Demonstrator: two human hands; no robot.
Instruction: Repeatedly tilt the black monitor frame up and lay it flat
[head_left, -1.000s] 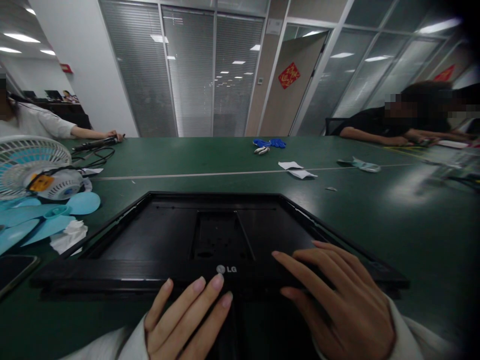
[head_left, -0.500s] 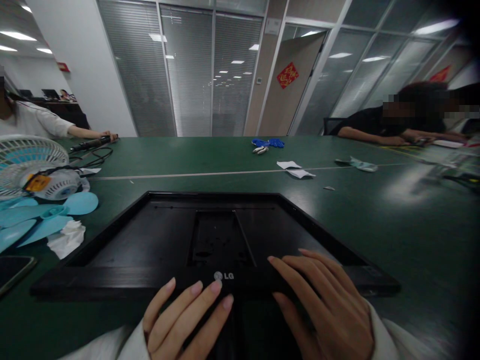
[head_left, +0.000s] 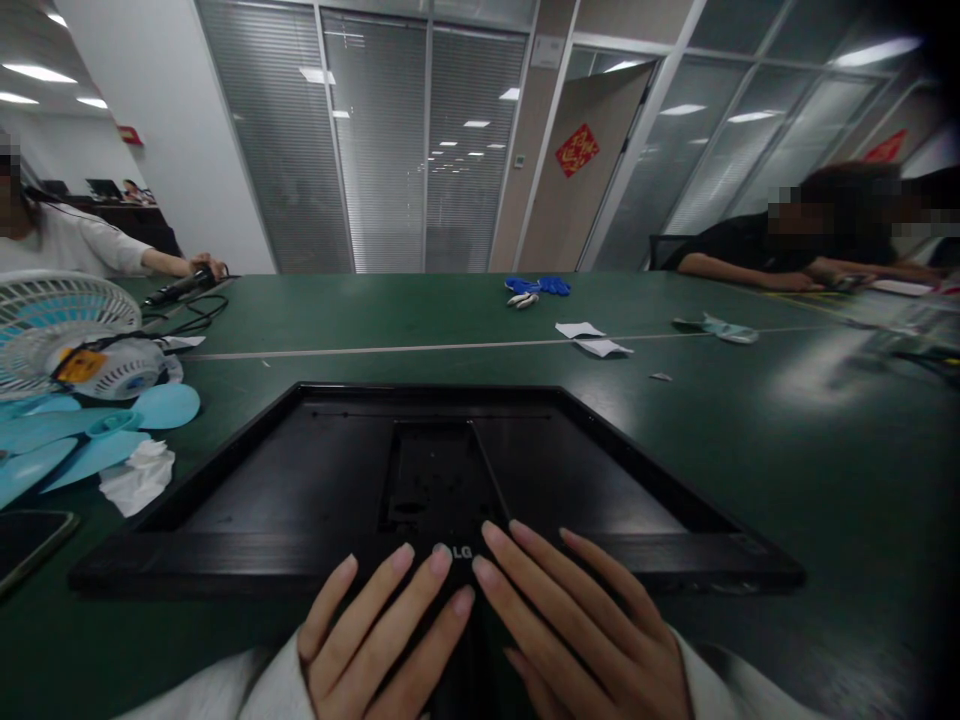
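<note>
A black LG monitor frame (head_left: 247,555) lies flat on the green table (head_left: 787,450) straight in front of me. My left hand (head_left: 375,640) rests flat on its near edge, fingers stretched out just left of the logo. My right hand (head_left: 577,640) lies flat beside it, fingertips on the frame right of the logo, almost touching the left hand. Neither hand holds anything.
A white desk fan (head_left: 71,340), loose blue fan blades (head_left: 97,430), crumpled tissue (head_left: 139,475) and a phone (head_left: 26,540) lie at the left. Blue gloves (head_left: 538,287) and paper scraps (head_left: 592,338) sit further back. Other people (head_left: 750,250) sit at the far left and far right.
My right hand has slid left along the frame's near edge, from the right part to right beside my left hand. The left hand has barely moved.
</note>
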